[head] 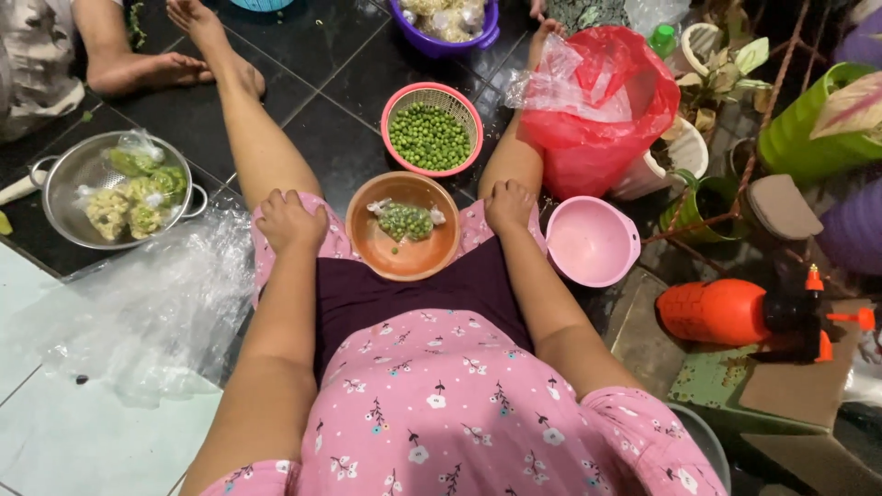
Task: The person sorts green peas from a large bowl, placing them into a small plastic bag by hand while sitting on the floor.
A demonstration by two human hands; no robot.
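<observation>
Resting closed and empty on the knees, the left hand (287,220) and right hand (508,204) flank the orange bowl (367,241), which holds a small tied bag of peas (404,220). This appears a pause between packets. Beyond the bowl stands the pink basket (401,99) of loose peas; filling another bag would call for reaching there.

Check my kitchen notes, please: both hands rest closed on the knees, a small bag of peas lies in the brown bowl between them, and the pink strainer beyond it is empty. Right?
Not quite: the pink strainer is full of loose green peas, as the head view shows. The rest holds: left hand and right hand rest closed on the knees, and the bag of peas lies in the brown bowl.
</observation>
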